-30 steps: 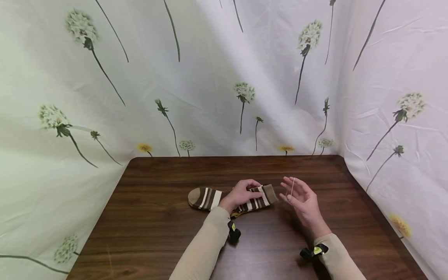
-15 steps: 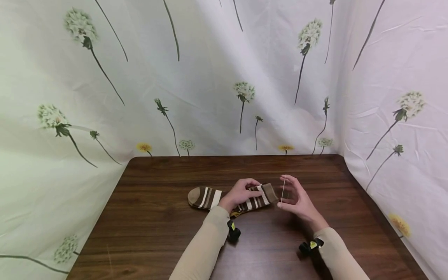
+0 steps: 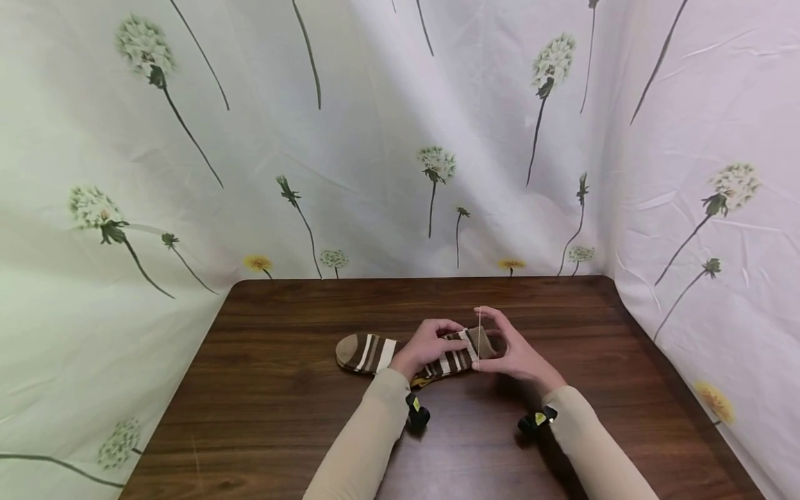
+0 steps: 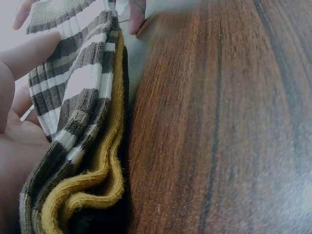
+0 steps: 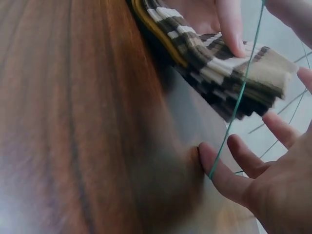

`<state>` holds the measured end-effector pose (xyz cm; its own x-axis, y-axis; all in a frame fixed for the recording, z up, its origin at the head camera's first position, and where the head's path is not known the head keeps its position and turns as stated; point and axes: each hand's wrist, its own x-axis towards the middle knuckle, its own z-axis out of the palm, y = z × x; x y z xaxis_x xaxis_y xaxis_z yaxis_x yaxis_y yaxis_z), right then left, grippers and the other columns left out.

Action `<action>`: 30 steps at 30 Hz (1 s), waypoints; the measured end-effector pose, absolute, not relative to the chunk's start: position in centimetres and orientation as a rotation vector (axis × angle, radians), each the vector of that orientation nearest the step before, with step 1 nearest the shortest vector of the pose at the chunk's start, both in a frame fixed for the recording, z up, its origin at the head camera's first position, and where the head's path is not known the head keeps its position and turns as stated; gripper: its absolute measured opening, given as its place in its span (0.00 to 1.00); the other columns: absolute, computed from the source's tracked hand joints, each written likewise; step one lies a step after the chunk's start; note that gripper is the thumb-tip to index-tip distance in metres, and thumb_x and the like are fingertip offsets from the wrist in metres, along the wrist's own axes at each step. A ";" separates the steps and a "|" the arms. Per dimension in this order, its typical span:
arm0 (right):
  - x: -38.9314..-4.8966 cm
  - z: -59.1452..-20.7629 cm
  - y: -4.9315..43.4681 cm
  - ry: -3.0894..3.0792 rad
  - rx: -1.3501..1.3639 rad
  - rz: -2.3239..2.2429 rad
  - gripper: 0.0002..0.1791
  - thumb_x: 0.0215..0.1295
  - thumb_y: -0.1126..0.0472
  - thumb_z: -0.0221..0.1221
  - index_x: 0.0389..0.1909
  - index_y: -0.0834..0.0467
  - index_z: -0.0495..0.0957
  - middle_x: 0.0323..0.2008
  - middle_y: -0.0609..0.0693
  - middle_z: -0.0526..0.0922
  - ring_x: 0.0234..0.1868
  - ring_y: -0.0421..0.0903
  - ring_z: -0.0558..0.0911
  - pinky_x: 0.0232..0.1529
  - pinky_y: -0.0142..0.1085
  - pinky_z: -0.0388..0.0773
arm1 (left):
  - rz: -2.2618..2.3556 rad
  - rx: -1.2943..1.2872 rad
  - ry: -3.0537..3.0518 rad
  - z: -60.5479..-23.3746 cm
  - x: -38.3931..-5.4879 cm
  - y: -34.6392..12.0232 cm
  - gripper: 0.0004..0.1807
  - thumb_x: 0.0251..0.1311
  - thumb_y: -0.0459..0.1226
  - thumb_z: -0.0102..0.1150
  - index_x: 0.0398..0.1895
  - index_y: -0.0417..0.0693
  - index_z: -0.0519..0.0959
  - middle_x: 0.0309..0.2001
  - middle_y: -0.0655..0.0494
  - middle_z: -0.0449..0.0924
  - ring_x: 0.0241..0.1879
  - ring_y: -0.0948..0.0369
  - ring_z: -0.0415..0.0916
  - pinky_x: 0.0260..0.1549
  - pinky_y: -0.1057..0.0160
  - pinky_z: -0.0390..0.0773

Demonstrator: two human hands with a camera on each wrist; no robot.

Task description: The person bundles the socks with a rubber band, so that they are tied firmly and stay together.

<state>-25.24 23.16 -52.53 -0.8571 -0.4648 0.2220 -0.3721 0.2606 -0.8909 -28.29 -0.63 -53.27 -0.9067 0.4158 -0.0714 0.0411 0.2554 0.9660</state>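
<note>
A stack of brown, white and tan striped socks (image 3: 365, 354) lies across the middle of the table, with a mustard-yellow layer (image 4: 117, 97) along one side in the left wrist view. My left hand (image 3: 429, 347) grips the socks around their middle, thumb on top, and lifts the cuff end slightly. Around the cuff (image 3: 482, 343) my right hand (image 3: 519, 355) spreads its thumb and fingers wide. A thin rubber band (image 5: 242, 87) is stretched across those spread fingers, looking green in the right wrist view. It passes in front of the cuff there.
The dark wood table (image 3: 269, 417) has rounded back corners. White cloth (image 3: 375, 208) printed with dandelions hangs behind it and along the sides. A black wrist camera (image 3: 417, 414) sits on the left sleeve, and another black camera (image 3: 532, 422) on the right.
My right hand has moved left with the stretched rubber band, from beside the socks to around their cuff end. Its fingers have spread wider. The left hand and the socks have stayed put.
</note>
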 end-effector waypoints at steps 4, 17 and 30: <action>-25.8 -52.3 22.4 2.458 -0.886 -1.595 0.55 0.55 0.61 0.79 0.80 0.52 0.57 0.78 0.59 0.59 0.73 0.63 0.65 0.64 0.58 0.71 | 1.696 0.405 2.221 -53.4 -28.3 -0.7 0.17 0.64 0.43 0.74 0.53 0.50 0.88 0.56 0.54 0.84 0.53 0.57 0.78 0.55 0.52 0.79; -26.5 -52.0 20.9 2.494 -0.882 -1.466 0.53 0.53 0.55 0.81 0.78 0.42 0.62 0.76 0.47 0.65 0.74 0.52 0.66 0.70 0.60 0.63 | 1.757 0.410 2.201 -53.3 -28.4 -0.9 0.16 0.64 0.40 0.74 0.53 0.46 0.88 0.54 0.53 0.85 0.51 0.58 0.78 0.50 0.56 0.80; -26.6 -53.0 20.2 2.591 -0.945 -1.405 0.47 0.54 0.54 0.80 0.75 0.52 0.69 0.71 0.54 0.75 0.73 0.58 0.71 0.71 0.63 0.64 | 1.808 0.465 2.158 -53.7 -28.7 -1.4 0.15 0.61 0.36 0.76 0.51 0.44 0.89 0.50 0.53 0.88 0.50 0.58 0.82 0.51 0.59 0.82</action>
<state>-26.57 20.20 -52.98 -0.8126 -0.5318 0.2384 -0.4900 0.4020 -0.7735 -28.72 -1.38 -53.67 -0.9068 0.4215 -0.0125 0.0617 0.1618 0.9849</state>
